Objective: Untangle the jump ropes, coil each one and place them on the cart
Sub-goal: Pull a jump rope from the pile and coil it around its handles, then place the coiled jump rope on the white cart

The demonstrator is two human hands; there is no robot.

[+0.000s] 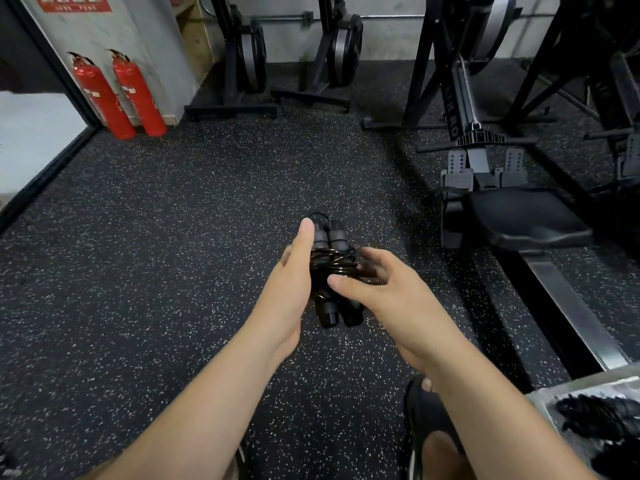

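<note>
A black jump rope (332,271) is bundled, its cord wound round the two black handles that lie side by side. My left hand (294,282) holds the bundle from the left, thumb stretched along the upper handle. My right hand (377,289) touches the wound cord from the right, its thumb across the front of the coil and its fingers behind. At the bottom right corner a grey metal cart surface (543,400) shows, with more black rope (599,420) lying on it, blurred.
Speckled black rubber floor (173,237) spreads ahead. Two red fire extinguishers (117,95) stand at the left wall. Rowing machines (491,188) line the right side and upright ones (249,57) stand at the back. My foot in a black sandal (429,431) is below.
</note>
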